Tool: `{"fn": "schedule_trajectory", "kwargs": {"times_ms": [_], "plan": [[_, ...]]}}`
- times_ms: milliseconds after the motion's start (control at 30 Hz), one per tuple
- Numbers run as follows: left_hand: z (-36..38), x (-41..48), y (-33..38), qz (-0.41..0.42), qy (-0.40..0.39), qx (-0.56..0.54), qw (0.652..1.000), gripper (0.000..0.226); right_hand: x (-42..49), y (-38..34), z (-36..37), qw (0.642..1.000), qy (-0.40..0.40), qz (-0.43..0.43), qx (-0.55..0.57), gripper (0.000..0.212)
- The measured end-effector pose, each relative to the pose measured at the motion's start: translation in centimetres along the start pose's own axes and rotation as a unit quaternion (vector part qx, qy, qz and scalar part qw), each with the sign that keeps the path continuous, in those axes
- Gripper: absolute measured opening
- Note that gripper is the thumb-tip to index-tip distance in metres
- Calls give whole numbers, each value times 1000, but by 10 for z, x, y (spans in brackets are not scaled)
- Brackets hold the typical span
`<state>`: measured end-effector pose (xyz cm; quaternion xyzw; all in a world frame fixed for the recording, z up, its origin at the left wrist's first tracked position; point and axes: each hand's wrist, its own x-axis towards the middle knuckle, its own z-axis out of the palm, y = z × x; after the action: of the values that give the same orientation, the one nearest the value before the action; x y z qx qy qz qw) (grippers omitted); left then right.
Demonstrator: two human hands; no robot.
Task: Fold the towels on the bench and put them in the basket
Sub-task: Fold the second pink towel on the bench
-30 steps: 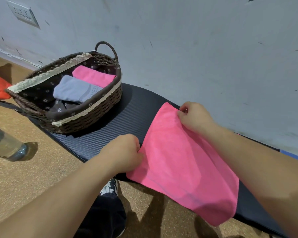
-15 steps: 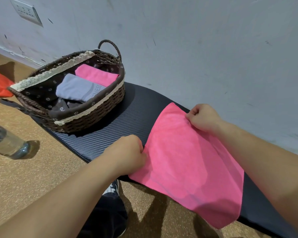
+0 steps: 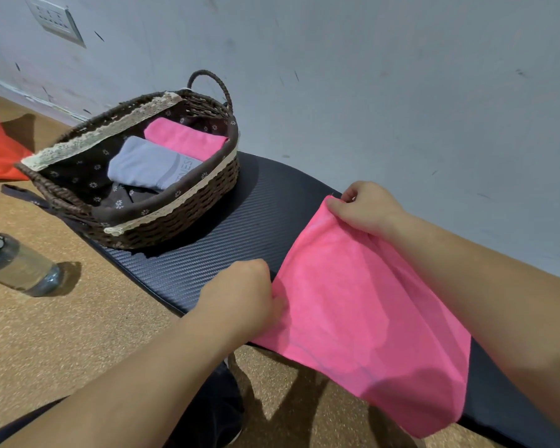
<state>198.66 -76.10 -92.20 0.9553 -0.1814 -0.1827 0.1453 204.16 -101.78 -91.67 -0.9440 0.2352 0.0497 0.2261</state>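
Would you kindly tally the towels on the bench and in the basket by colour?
Pink: 2, the spread pink towel on the bench, the folded pink towel in the basket.
Grey: 1, the grey towel in the basket.
Total: 3.

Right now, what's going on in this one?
A person is working on a pink towel that lies spread out on the dark bench, with its near edge hanging over the front. The left hand grips the near corner and the right hand pinches the far corner by the wall. The wicker basket at the bench's left end already holds a folded pink towel and a folded grey towel.
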Motion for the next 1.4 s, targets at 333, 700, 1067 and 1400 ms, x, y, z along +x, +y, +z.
{"fn": "schedule_trajectory", "kwargs": {"times_ms": [333,700,1067,1400], "plan": [[-19,0,3,8,-33,-166,985,15,13,6,11,986,99,-47,122,26],[-16,3,7,-45,-90,-292,951,32,15,13,11,971,103,-77,202,13],[-35,8,-15,-76,-112,-257,957,30,25,16,26,979,113,-42,165,18],[-42,8,-13,1,151,76,986,36,-12,32,2,983,147,-106,24,31]]}}
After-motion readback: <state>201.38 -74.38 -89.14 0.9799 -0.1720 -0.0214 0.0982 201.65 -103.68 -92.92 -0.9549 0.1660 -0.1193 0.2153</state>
